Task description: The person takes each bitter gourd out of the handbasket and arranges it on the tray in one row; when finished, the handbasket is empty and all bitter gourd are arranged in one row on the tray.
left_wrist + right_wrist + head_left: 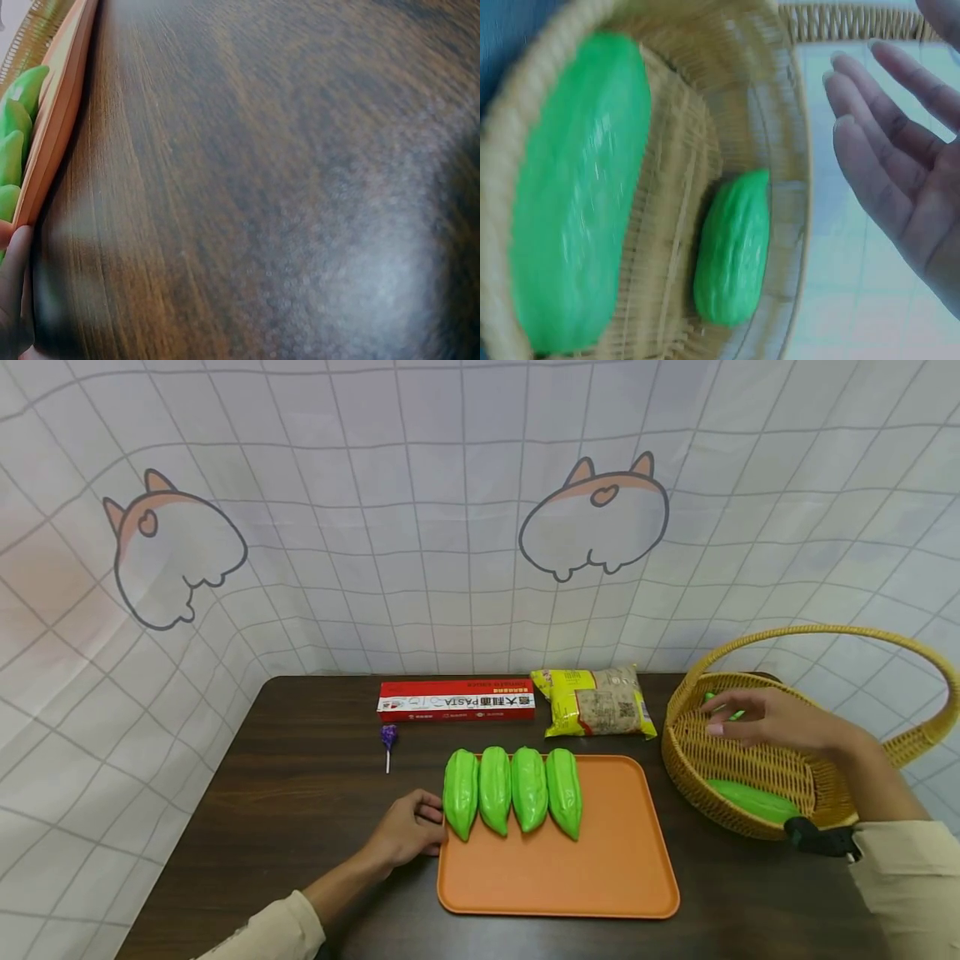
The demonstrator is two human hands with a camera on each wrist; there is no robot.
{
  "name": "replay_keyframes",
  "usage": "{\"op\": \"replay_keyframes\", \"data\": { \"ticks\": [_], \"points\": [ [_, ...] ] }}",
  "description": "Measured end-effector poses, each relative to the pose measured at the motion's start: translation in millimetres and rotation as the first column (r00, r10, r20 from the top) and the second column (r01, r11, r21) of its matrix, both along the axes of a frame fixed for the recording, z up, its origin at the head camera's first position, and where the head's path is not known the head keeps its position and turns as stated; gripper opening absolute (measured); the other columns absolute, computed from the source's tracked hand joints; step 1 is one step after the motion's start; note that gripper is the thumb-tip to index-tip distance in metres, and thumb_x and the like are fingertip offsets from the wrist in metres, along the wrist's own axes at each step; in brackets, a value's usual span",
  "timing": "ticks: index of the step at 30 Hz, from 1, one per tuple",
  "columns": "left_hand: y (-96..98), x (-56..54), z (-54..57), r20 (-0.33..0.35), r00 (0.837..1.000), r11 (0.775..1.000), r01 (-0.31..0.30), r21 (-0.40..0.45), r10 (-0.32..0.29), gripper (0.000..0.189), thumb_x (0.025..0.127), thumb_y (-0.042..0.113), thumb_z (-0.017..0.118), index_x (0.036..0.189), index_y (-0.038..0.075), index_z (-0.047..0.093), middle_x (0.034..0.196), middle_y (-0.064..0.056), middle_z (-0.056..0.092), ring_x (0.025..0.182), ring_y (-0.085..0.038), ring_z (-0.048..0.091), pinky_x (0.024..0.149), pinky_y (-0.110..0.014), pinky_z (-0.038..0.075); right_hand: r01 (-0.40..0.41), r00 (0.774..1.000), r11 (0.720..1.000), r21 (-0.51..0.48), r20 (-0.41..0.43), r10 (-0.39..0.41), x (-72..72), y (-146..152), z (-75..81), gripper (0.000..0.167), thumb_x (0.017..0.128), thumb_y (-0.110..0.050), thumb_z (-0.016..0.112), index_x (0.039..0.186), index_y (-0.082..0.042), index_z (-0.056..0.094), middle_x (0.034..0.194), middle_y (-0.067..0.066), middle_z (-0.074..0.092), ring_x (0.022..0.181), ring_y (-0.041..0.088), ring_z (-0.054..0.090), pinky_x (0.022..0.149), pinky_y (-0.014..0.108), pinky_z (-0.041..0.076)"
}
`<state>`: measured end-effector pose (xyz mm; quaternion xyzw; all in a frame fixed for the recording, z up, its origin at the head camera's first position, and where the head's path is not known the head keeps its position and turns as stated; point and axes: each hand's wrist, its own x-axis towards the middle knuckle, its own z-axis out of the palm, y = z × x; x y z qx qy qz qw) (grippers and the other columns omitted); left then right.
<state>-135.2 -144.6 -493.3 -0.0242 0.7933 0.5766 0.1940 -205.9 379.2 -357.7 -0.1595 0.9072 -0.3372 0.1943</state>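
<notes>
Several glossy green bitter melons (530, 789) lie side by side along the far left part of an orange tray (562, 885). At the tray's left edge, my left hand (411, 831) pinches the rim, with a finger (19, 262) against it in the left wrist view. My right hand (765, 720) hovers over a wicker basket (682, 768), its fingers loosely bent and holding nothing. Inside the basket lie two more bitter melons: a near one (753, 800) and a far one (733, 251), which the right hand partly hides in the head view.
Behind the tray are a red pasta box (456, 700) and a yellow bag (594, 702). A purple lollipop (388, 743) lies left of them on the dark wooden table (300, 777). The basket's tall handle (825, 631) arches over its right side. A white checked curtain (465, 527) hangs behind.
</notes>
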Motion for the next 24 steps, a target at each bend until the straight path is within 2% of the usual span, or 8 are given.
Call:
{"op": "replay_keyframes", "data": {
  "ticks": [2,5,11,17,24],
  "points": [
    [0.1,-0.1,-0.1,0.001,1.0,1.0,0.0,-0.005,0.0,0.048,0.077,0.002,0.074,0.121,-0.004,0.056,0.107,-0.016,0.06,0.08,-0.018,0.066,0.067,-0.034,0.064,0.024,1.0,0.999,0.03,0.001,-0.024,-2.9,8.6,-0.9,0.047,0.101,-0.03,0.059,0.141,-0.005,0.05,0.127,0.02,0.06,0.096,0.013,0.067,0.078,0.031,0.06],
    [0.1,-0.3,-0.5,0.003,1.0,1.0,-0.002,-0.009,0.002,0.048,0.077,0.002,0.074,0.121,-0.004,0.056,0.107,-0.016,0.06,0.08,-0.018,0.066,0.067,-0.034,0.064,0.052,0.999,0.994,0.092,-0.014,-0.051,-8.6,20.8,-3.8,0.053,0.101,-0.032,0.059,0.144,-0.002,0.047,0.131,0.023,0.057,0.103,0.025,0.066,0.079,0.038,0.061],
    [-0.5,-0.8,-1.6,0.002,1.0,1.0,-0.002,-0.003,0.002,0.047,0.077,0.002,0.074,0.12,-0.004,0.056,0.107,-0.016,0.06,0.081,-0.018,0.066,0.067,-0.035,0.064,0.097,0.995,0.986,0.139,-0.014,-0.096,-22.0,37.5,-11.3,0.062,0.102,-0.035,0.058,0.146,0.005,0.04,0.14,0.036,0.047,0.117,0.049,0.057,0.088,0.052,0.058],
    [-1.7,-0.2,-1.8,0.005,1.0,1.0,-0.001,-0.006,0.001,0.048,0.077,0.003,0.075,0.12,-0.004,0.056,0.106,-0.016,0.06,0.08,-0.018,0.066,0.067,-0.035,0.064,0.146,0.989,0.963,0.228,-0.055,-0.137,-34.3,44.1,-18.5,0.068,0.101,-0.044,0.057,0.144,0.006,0.041,0.141,0.042,0.042,0.124,0.059,0.045,0.09,0.062,0.052],
    [-1.4,-0.3,0.0,0.004,1.0,1.0,0.006,-0.008,-0.006,0.049,0.077,0.004,0.075,0.121,-0.004,0.056,0.107,-0.016,0.06,0.08,-0.018,0.066,0.067,-0.035,0.064,0.2,0.98,0.953,0.228,-0.053,-0.193,-43.1,49.9,-29.4,0.074,0.1,-0.046,0.057,0.144,0.01,0.037,0.143,0.046,0.035,0.125,0.063,0.037,0.092,0.07,0.046]
  ]
}}
